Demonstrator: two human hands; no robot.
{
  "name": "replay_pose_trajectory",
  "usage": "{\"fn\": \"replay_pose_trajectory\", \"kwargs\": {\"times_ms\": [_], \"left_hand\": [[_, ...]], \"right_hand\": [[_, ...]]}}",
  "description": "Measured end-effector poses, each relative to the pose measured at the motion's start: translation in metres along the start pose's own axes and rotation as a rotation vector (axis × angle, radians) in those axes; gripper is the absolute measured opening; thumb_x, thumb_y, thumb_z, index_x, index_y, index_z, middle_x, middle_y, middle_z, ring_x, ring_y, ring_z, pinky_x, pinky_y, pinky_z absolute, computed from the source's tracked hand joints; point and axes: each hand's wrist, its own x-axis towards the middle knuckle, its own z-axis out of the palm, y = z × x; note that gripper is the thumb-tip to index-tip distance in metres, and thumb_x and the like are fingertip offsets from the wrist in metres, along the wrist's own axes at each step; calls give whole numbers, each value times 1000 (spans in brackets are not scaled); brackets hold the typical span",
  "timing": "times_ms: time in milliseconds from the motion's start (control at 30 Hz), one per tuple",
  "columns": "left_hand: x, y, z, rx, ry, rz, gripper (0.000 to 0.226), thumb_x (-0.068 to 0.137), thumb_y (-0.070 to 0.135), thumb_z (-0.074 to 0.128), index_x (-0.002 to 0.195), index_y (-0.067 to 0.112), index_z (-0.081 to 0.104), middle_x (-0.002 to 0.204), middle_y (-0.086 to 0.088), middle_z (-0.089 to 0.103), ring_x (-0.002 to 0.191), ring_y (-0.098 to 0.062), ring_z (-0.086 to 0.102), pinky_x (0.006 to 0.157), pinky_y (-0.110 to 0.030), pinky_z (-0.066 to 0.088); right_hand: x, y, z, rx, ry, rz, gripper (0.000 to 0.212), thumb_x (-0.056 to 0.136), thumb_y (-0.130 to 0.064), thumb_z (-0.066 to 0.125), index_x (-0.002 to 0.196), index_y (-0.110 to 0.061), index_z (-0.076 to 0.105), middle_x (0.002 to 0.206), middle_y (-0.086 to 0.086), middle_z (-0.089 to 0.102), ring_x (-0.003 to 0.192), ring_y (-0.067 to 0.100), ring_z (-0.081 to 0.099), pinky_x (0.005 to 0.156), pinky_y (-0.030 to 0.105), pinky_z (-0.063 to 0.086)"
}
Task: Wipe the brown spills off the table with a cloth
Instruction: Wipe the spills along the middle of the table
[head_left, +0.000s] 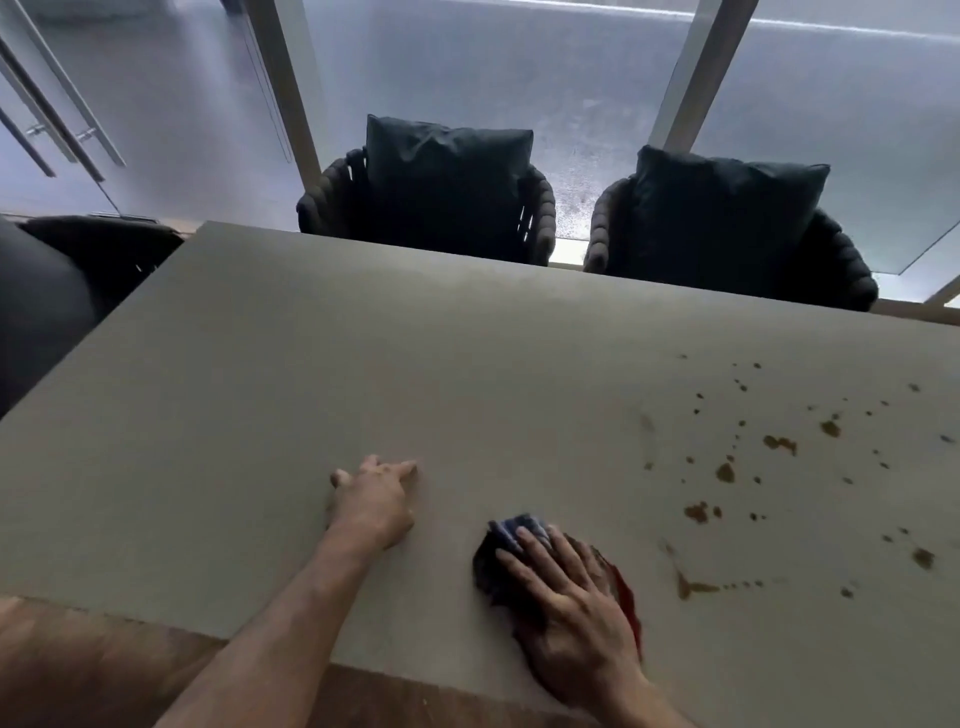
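Cloth (501, 566) is sitting bunched up near the front edge of the grey table (311, 364), dark blue with lighter stripes on the far side and a bit of red poking out on the right. The right hand (571, 618) is pressing flat on top of it, fingers straight and slightly spread. The left hand (371, 496) is resting on the bare tabletop just beside it, fingers straight and close together. Brown spills (779, 443) are dotting the table off to the right, drops and a few smeared streaks. No writing or logos are showing anywhere. Two dark chairs (431, 208) with cushions are sitting along the far side.
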Motion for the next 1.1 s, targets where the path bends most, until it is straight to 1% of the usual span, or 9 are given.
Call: {"fn": "replay_pose_trajectory", "kwargs": {"times_ms": [133,233,367,467,533,633,767,967,1100], "left_hand": [[2,0,5,57,38,47,58,91,19,47,145,31,28,152,0,36,146,-15,19,113,-45,23],[3,0,8,61,42,47,59,92,19,46,146,32,27,152,-1,36,146,-16,19,112,-46,24],[3,-1,8,23,42,33,59,92,22,47,146,34,26,154,-4,31,145,-20,21,114,-43,23],[4,-7,6,-45,2,-5,62,89,31,54,145,38,28,156,-5,25,143,-25,26,114,-39,29],[7,-10,0,-71,-5,-22,64,86,32,58,144,39,31,154,-5,27,140,-27,31,113,-36,33],[15,-9,-15,-129,68,-107,72,79,36,63,143,41,30,151,-7,30,133,-32,35,108,-37,38],[37,0,-24,-192,19,-139,85,74,43,68,146,40,23,157,-12,19,140,-34,28,117,-36,25],[52,-1,-29,-176,-15,-176,87,66,43,76,142,41,34,154,-11,27,139,-29,32,116,-34,25],[64,-3,-44,-229,116,-223,65,74,37,70,135,36,48,146,-11,42,133,-30,41,109,-33,37]], "right_hand": [[4,56,-23,-90,26,346,64,80,-47,52,142,-36,39,153,-8,23,144,23,26,116,37,13],[67,43,-24,-60,28,471,68,86,-46,51,146,-44,20,160,-11,8,148,19,4,120,40,5],[105,-6,-3,-61,-38,233,65,83,-45,49,144,-44,27,158,-12,18,146,20,14,119,42,10],[56,-21,2,13,-77,-110,62,74,-48,53,135,-38,46,148,-10,41,137,22,39,113,40,31],[25,5,-4,21,-38,-157,64,71,-49,58,133,-40,48,146,-11,44,135,19,42,110,36,30],[40,69,-20,-83,37,145,65,72,-50,55,136,-38,48,148,-6,40,136,24,41,113,32,17],[139,107,-37,-99,9,451,71,81,-51,50,145,-47,19,160,-7,11,147,21,5,119,40,5],[229,50,-16,-55,-79,136,67,82,-48,49,145,-44,26,159,-6,17,147,25,7,120,45,4],[156,44,-10,-37,-98,-231,61,76,-57,52,134,-44,44,147,-8,43,137,24,40,111,45,23]]}}
